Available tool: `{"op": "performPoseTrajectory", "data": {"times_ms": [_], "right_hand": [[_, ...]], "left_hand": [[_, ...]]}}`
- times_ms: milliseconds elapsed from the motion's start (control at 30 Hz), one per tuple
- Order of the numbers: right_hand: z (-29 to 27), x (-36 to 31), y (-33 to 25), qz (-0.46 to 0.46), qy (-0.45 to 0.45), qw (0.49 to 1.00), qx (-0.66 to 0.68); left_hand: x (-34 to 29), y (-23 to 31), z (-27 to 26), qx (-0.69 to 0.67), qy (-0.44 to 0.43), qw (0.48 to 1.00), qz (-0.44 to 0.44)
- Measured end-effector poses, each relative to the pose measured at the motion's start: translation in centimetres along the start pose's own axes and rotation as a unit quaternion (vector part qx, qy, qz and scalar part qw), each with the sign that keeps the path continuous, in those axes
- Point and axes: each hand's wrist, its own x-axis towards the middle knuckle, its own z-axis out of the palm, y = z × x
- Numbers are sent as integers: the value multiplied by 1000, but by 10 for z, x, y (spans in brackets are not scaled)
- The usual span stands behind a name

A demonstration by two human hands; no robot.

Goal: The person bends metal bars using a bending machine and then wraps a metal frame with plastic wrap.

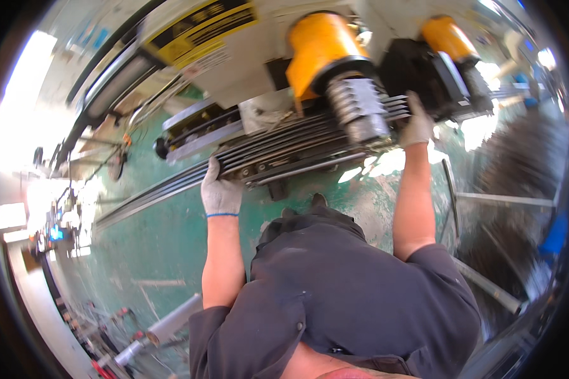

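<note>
My left hand (221, 194), in a light knit glove with a blue cuff edge, is closed round a bundle of long thin metal bars (171, 186) with its thumb on top. Farther right, my right hand (417, 126), gloved too, grips the same bars close to their right ends. The bars run slantwise across the front of a machine, and their left ends reach out over the floor. Between my hands, an orange cylindrical unit with a ribbed metal lower part (355, 107) hides a stretch of them. My palms and some of the fingers are out of sight.
A pale machine body (259, 69) with a yellow and black warning label (202, 31) stands ahead. A second orange unit (450, 39) is at the right. Bundled dark stock (518, 158) and a metal frame (506, 199) lie right; a grey roll (174, 320) is lower left.
</note>
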Motion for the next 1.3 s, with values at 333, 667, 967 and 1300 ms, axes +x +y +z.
{"op": "performPoseTrajectory", "data": {"times_ms": [333, 667, 967, 1300], "right_hand": [[-2, -15, 9, -20, 92, 995, 18], [-116, -161, 184, 76, 233, 965, -100], [-223, -227, 244, 202, 256, 921, -212], [-166, -218, 245, 163, 157, 940, -256]], "left_hand": [[12, 190, -81, -113, 107, 974, 164], [58, 507, -306, -40, 220, 922, 317], [43, 571, -365, 164, 227, 903, 326], [35, 599, -358, 124, 143, 949, 253]]}}
